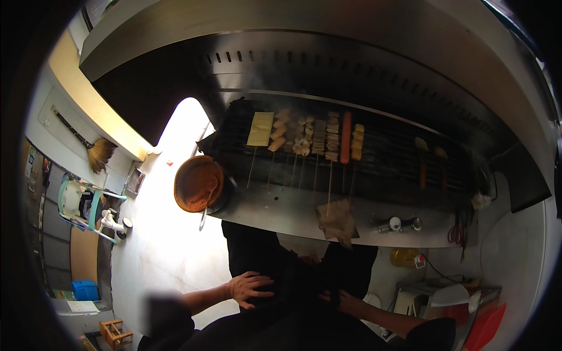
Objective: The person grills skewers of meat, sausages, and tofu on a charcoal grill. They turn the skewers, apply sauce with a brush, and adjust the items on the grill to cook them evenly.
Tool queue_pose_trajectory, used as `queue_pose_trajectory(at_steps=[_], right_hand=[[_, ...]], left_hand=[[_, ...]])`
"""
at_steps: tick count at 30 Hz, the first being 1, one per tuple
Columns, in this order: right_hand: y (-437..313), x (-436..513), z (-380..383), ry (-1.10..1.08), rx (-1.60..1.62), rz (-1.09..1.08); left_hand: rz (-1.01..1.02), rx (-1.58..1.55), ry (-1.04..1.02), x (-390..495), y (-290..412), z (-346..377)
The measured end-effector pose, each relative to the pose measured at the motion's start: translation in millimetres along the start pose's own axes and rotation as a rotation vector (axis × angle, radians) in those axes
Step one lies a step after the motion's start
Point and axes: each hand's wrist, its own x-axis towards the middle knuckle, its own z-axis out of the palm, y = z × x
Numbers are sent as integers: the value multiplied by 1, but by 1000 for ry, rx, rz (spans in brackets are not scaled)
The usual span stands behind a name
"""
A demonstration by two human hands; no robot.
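My left hand (250,288) rests with fingers apart on the dark clothing over my thigh, holding nothing. My right hand (344,302) lies near my lap, its fingers partly hidden by dark cloth. Before me, a row of skewers lies across a grill (386,153): a pale yellow flat sheet (261,129), several skewers of pieces, a red sausage (346,138) and chunky yellow pieces (358,141). Two more skewers (423,162) lie apart at the right. A brown cloth (337,219) hangs over the steel front ledge (272,221), under a skewer's stick.
A pot of reddish-brown sauce or powder (197,186) with a metal handle sticking out stands at the ledge's left end. Two shakers (395,223) and red-handled scissors (456,234) lie at the right. Below are an oil bottle (404,258) and a cluttered cart. The hood (281,57) overhangs the grill.
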Motion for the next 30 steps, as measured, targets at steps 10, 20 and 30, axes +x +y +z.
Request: queue_pose_trajectory(at_steps=[10, 20, 30], right_hand=[[1, -3, -29, -37, -15, -14], [-2, -1, -20, 96, -4, 15], [0, -2, -30, -12, 9, 22]], left_hand=[[-1, -9, 4, -1, 0, -2], [3, 2, 4, 0, 1, -3], [-13, -3, 0, 0, 2, -4]])
